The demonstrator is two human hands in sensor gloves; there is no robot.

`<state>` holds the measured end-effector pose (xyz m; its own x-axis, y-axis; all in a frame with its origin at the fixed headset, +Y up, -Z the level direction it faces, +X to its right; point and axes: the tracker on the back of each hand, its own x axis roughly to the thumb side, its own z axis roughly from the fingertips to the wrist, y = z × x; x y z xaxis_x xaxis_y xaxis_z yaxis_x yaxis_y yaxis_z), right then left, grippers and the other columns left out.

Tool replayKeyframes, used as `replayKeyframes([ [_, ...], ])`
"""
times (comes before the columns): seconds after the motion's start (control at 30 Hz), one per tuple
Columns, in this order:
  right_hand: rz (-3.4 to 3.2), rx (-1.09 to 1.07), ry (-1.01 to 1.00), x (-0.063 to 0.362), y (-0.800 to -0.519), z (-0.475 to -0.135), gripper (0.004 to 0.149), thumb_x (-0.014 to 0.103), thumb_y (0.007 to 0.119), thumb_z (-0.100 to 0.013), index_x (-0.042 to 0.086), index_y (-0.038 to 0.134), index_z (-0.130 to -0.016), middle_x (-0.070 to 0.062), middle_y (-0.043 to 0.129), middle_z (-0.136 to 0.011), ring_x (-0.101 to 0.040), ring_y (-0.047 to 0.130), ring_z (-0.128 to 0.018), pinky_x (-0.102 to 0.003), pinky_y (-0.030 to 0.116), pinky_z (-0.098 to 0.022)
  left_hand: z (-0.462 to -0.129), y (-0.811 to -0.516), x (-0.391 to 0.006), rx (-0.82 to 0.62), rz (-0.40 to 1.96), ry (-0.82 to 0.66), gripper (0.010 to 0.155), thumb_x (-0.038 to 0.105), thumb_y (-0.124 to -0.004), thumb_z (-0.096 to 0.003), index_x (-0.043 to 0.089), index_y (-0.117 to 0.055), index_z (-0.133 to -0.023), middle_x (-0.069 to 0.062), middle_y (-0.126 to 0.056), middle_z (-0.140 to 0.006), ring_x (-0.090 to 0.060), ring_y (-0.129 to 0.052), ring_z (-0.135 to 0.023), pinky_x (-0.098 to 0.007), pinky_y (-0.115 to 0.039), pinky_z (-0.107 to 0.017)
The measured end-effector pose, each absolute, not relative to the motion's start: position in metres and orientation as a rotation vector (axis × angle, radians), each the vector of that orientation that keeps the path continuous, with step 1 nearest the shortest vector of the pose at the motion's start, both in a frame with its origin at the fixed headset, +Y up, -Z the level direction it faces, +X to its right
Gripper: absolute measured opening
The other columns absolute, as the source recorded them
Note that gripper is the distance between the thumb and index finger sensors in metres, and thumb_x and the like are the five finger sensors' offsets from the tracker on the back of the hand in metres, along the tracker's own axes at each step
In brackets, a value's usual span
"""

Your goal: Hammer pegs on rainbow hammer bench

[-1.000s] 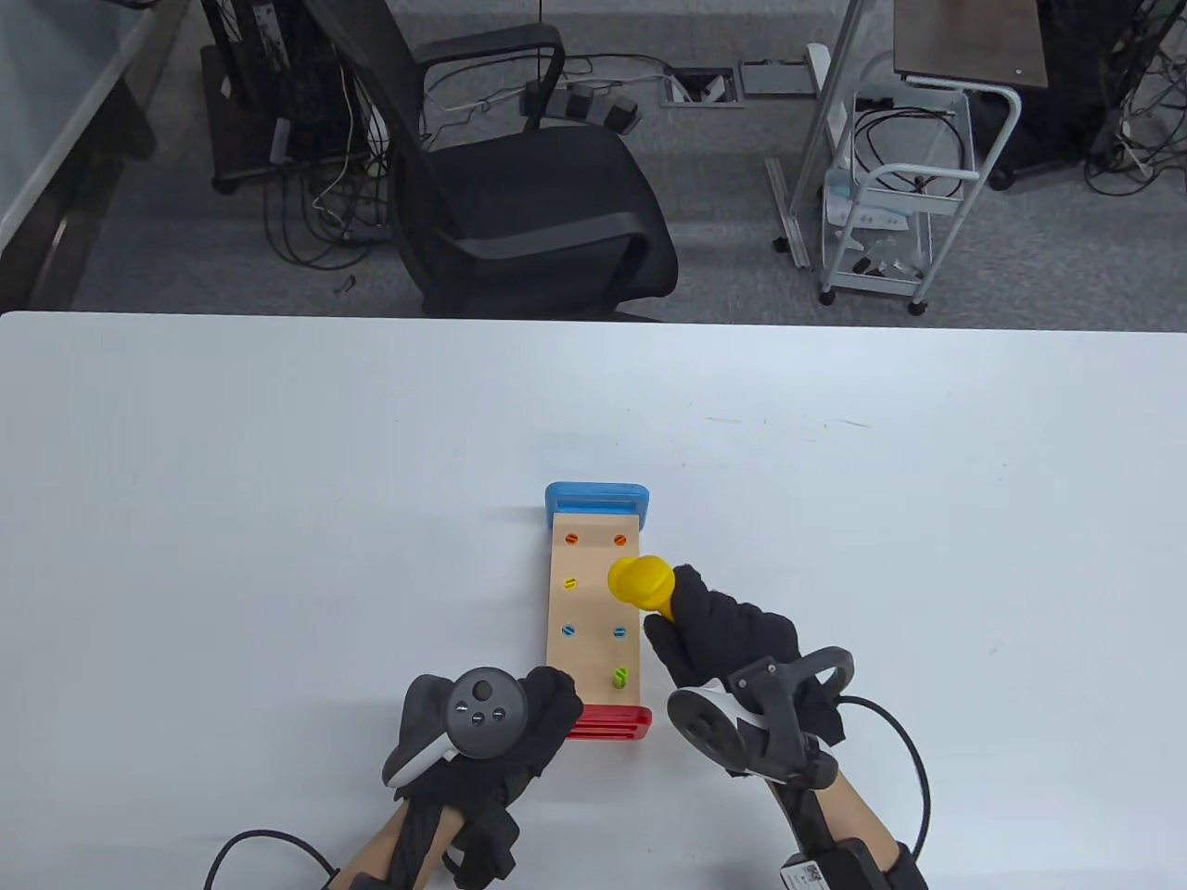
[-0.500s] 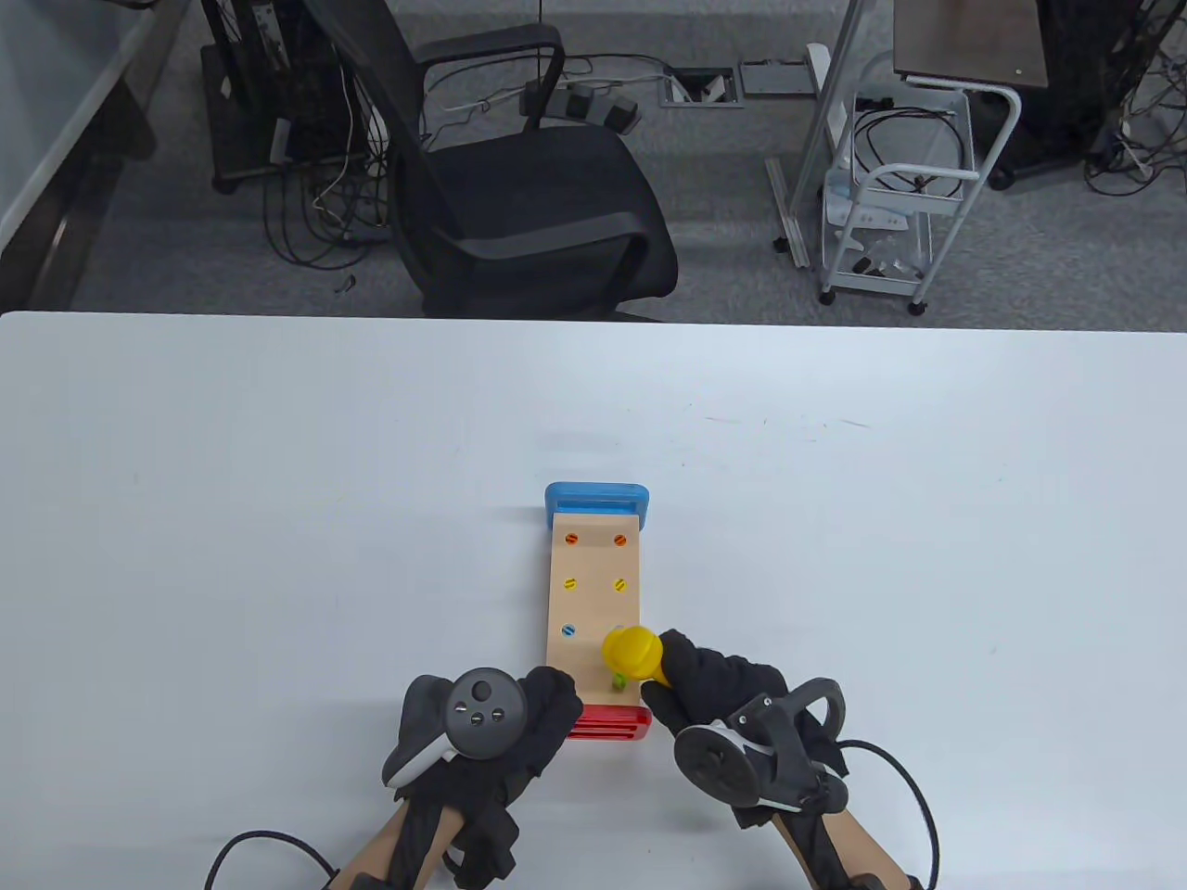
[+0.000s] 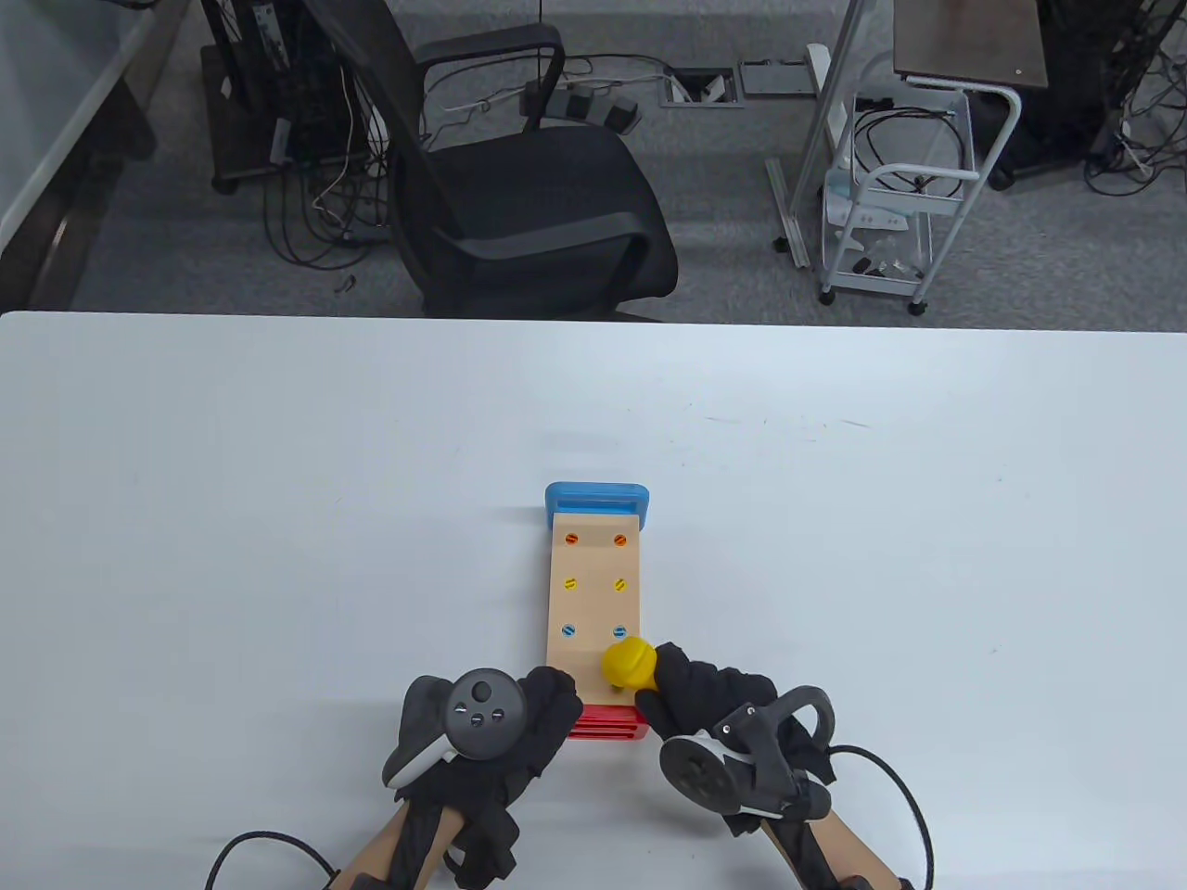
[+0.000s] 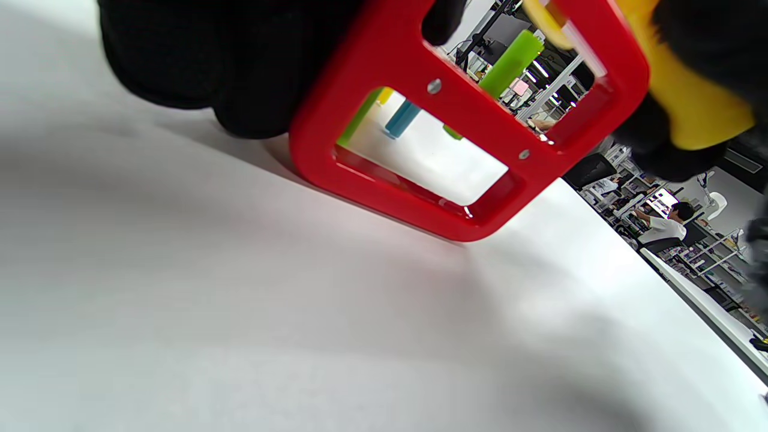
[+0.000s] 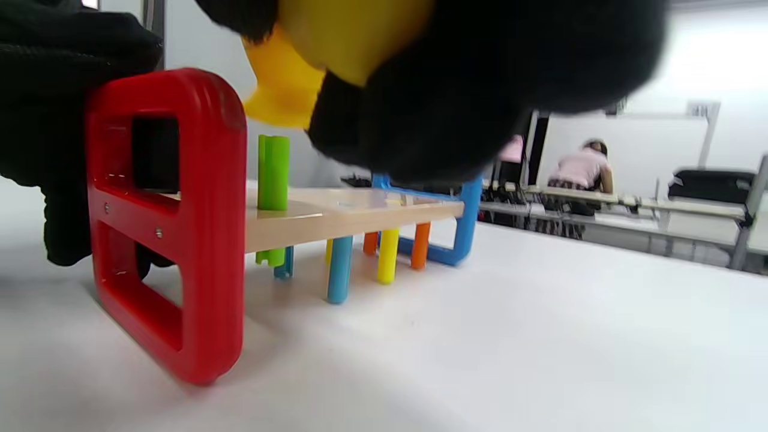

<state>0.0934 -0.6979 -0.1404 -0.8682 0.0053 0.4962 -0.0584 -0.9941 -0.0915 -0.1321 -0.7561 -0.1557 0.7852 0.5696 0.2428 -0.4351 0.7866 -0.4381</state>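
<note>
Fingers of your right hand point(image 3: 714, 695) curl round the yellow hammer point(image 3: 630, 662), its head over the bench's point(image 3: 593, 603) near right corner from above, while wrist views show your left hand point(image 4: 240, 54) gripping the red end frame point(image 5: 180, 228) beside the raised green peg point(image 5: 273, 173).

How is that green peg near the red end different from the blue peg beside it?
The green peg stands tall above the wooden board, with only a short stub below; the blue peg hangs well down beneath it. From above, the blue peg's top looks level with the board, while the yellow hammer hides the green one. Both are slotted round pegs in the same bench.
</note>
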Motion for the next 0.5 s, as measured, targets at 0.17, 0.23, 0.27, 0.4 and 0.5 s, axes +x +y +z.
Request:
replayKeyframes([
  [0.17,2.832,0.748,-0.453,0.106,-0.676,-0.135,0.061,0.041,0.048,-0.061,-0.005,0.060,-0.101,-0.010,0.095,-0.065,-0.028,0.098,-0.041,-0.039,0.086,-0.030,-0.156,-0.756,-0.132,-0.373,0.557,-0.378,0.069,0.060,-0.035,-0.0559,0.019,-0.051,-0.108,-0.039,-0.076,-0.106,-0.053,-0.092,-0.084,-0.059,-0.081,-0.056],
  [0.23,2.789,0.760,-0.508,0.107,-0.679,-0.134,0.061,0.041,0.048,-0.061,-0.005,0.060,-0.100,-0.010,0.095,-0.065,-0.029,0.098,-0.041,-0.040,0.086,-0.030,-0.156,-0.756,-0.132,-0.375,0.557,-0.378,0.069,0.060,-0.035,-0.0558,0.019,-0.051,-0.108,-0.039,-0.076,-0.106,-0.053,-0.092,-0.084,-0.060,-0.081,-0.056],
  [0.27,2.807,0.781,-0.459,0.104,-0.686,-0.136,0.061,0.041,0.048,-0.061,-0.005,0.060,-0.100,-0.010,0.095,-0.065,-0.029,0.098,-0.040,-0.040,0.086,-0.030,-0.156,-0.756,-0.132,-0.376,0.558,-0.378,0.069,0.061,-0.035,-0.0558,0.020,-0.051,-0.108,-0.039,-0.076,-0.106,-0.053,-0.092,-0.084,-0.060,-0.081,-0.056],
  [0.4,3.075,0.819,-0.183,0.095,-0.713,-0.140,0.062,0.044,0.043,-0.061,0.000,0.056,-0.101,-0.004,0.093,-0.067,-0.023,0.098,-0.042,-0.035,0.087,-0.032,-0.156,-0.756,-0.132,-0.375,0.556,-0.378,0.069,0.060,-0.035,-0.0560,0.019,-0.051,-0.109,-0.039,-0.076,-0.106,-0.053,-0.092,-0.084,-0.060,-0.081,-0.056],
  [0.5,2.997,0.792,-0.232,0.098,-0.696,-0.139,0.061,0.042,0.047,-0.061,-0.003,0.062,-0.100,-0.009,0.095,-0.063,-0.027,0.097,-0.039,-0.038,0.086,-0.030,-0.156,-0.756,-0.133,-0.375,0.555,-0.378,0.069,0.060,-0.035,-0.0559,0.020,-0.051,-0.108,-0.039,-0.076,-0.106,-0.053,-0.092,-0.084,-0.059,-0.081,-0.056],
])
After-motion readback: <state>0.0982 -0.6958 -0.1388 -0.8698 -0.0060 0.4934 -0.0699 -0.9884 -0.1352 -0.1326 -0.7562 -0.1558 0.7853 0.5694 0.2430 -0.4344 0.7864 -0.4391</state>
